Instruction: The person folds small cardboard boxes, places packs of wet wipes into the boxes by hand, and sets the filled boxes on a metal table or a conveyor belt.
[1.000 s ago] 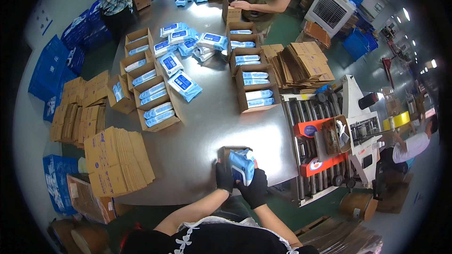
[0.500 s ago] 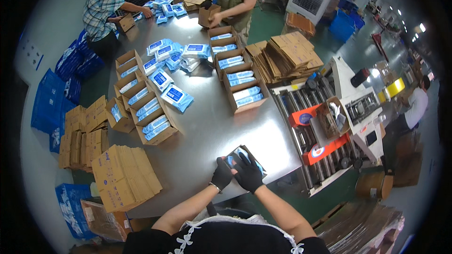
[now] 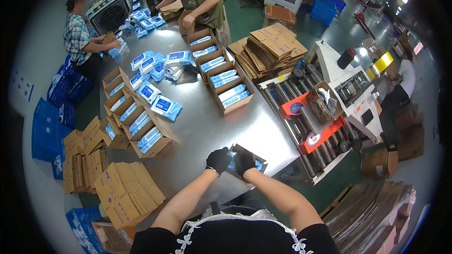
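At the table's near edge, a small open brown carton [image 3: 252, 152] holds light blue wipes packs [image 3: 258, 165], partly covered by my hands. My left hand [image 3: 219, 161], in a black glove, is closed on the carton's left side. My right hand [image 3: 244, 162], gloved too, reaches down into the carton against the packs; its fingertips are hidden inside. Farther up the steel table lies a loose pile of blue and white wipes packs [image 3: 167, 107]. Filled open cartons stand in a row on the left [image 3: 155, 146] and another on the right [image 3: 238, 108].
Flattened cartons [image 3: 127, 193] are stacked at the near left, more [image 3: 278, 42] beyond the right row. A roller machine [image 3: 310, 131] with orange-red parts adjoins the table's right side. Two people work at the far end, one in a plaid shirt [image 3: 75, 33], one in an apron [image 3: 202, 9].
My right hand has gone from lying over the packs to reaching inside the carton. The view has shifted. The plaid-shirted person has drawn their hands back from the far pile.
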A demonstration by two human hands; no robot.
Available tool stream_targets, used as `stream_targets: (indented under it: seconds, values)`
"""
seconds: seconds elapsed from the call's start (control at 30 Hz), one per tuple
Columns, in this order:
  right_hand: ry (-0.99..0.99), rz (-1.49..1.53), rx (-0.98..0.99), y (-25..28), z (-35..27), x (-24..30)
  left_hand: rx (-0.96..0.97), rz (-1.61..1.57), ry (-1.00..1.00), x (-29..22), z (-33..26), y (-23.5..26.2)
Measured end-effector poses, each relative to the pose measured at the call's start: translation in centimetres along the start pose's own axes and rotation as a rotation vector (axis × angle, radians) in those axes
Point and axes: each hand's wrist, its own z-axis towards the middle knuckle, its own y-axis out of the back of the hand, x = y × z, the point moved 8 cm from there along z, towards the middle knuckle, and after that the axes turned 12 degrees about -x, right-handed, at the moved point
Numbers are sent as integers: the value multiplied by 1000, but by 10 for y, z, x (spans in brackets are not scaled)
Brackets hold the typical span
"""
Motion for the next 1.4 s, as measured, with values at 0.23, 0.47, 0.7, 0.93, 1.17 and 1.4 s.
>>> stream_targets:
  seconds: [0.23, 0.47, 0.7, 0.93, 1.17, 1.4]
  values:
    - [107, 137, 120, 40, -6, -3, 68, -361, 117, 34, -22, 4]
    - [216, 382, 85, 78, -5, 19, 55, -161, 60, 32, -40, 10]
    - [439, 330, 235, 68, -72, -6, 478, 229, -199, -35, -46, -20]
    - [184, 398, 221, 2, -49, -49, 136, -310, 46, 41, -28, -47]
    - [182, 90, -107, 24, 14, -25, 24, -151, -18, -11, -33, -174]
    - [251, -34, 55, 47, 57, -209, -590, -144, 221, -29, 126, 9]
